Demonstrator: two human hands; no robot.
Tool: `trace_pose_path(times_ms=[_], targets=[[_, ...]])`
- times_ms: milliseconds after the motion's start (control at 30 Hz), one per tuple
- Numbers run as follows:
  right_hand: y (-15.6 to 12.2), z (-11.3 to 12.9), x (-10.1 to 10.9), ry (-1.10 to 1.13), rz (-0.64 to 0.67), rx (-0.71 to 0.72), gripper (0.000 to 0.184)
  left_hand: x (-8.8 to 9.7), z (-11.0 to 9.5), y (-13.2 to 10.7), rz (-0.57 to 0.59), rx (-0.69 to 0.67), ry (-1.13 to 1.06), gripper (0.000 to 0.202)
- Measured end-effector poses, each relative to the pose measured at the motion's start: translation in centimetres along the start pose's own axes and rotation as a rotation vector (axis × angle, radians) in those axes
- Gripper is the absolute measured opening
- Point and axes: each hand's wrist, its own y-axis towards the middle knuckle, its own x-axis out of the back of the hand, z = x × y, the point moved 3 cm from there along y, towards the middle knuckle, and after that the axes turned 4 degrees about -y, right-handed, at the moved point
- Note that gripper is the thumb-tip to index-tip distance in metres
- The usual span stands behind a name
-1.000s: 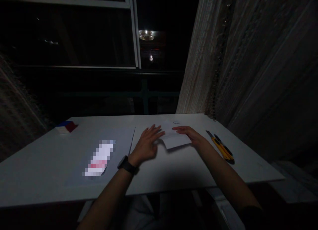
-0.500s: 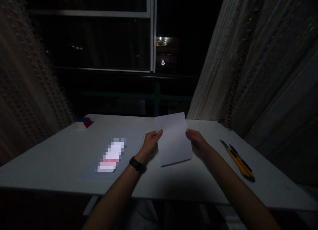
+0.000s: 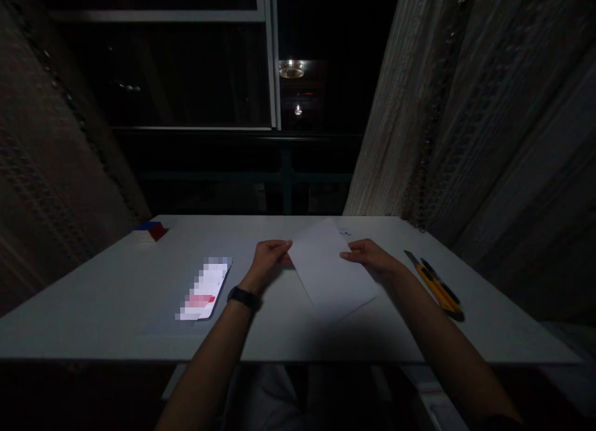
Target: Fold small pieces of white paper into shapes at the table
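Observation:
A white sheet of paper [image 3: 328, 272] is held between my two hands, tilted over the middle of the table. My left hand [image 3: 271, 256], with a dark watch [image 3: 244, 297] on its wrist, pinches the paper's upper left edge between thumb and fingers. On the opposite edge, my right hand [image 3: 369, 255] grips the sheet with its thumb on top. Just beyond the paper, a small dark mark [image 3: 345, 232] shows, too faint to make out.
A lit phone [image 3: 205, 290] with a blurred screen lies left on the white table [image 3: 116, 294]. Farther back sits a blue, white and red block [image 3: 149, 231]. On the right lie a yellow utility knife [image 3: 435, 288] and a dark pen-like item [image 3: 440, 281]. Curtains [image 3: 386, 108] flank the dark window.
The paper has turned, its upper end swinging left and its lower end right, and lies flatter. My left hand has shifted a little left. The whole view has moved slightly.

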Motion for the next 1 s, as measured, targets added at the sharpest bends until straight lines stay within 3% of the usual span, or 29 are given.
trace_pose_path(times_ms=[167,333,633,833,1000], targets=[[0.01,-0.09,0.41,0.012,0.034,0.012,0.041,-0.30,0.18,0.02,0.097,0.010,-0.074,0.042],[0.07,-0.31,0.47,0.029,0.041,0.009,0.043,-0.27,0.07,0.09,0.115,0.010,-0.137,0.041],[-0.17,0.02,0.19,0.020,0.044,0.002,0.040,-0.26,-0.18,-0.11,0.050,-0.011,-0.095,0.040],[-0.19,-0.20,0.15,0.019,0.033,-0.013,0.041,-0.41,0.10,-0.08,0.020,-0.025,0.090,0.037],[0.08,-0.16,-0.36,-0.007,0.002,0.073,0.049,-0.33,0.53,0.18,-0.054,-0.037,0.105,0.035]])
